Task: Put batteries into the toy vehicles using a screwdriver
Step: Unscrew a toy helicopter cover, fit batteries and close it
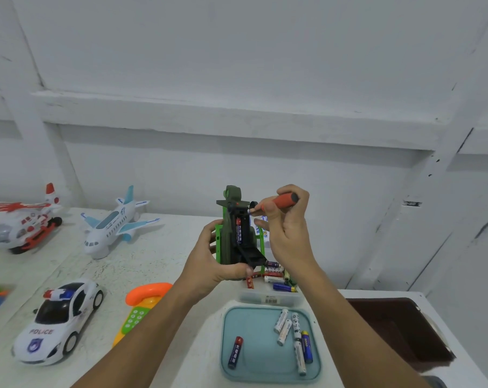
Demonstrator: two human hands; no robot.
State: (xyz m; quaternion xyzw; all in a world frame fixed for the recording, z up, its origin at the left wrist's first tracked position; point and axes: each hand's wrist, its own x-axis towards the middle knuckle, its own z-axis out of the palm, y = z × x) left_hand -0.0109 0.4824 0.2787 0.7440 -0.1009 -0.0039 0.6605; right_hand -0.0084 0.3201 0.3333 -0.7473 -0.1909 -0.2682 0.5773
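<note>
The counter carries a police car, plane and helicopter, probably yet to do. Above it, the left hand grips the green toy vehicle upright. The right hand clasps the screwdriver at its open compartment, one battery seated.

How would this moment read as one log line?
left hand: holds green toy | right hand: holds screwdriver at toy | battery: in toy

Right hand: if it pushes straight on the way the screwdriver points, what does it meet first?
The green toy vehicle, near its upper end; the screwdriver tip looks to be right against it, though depth is unclear.
</note>
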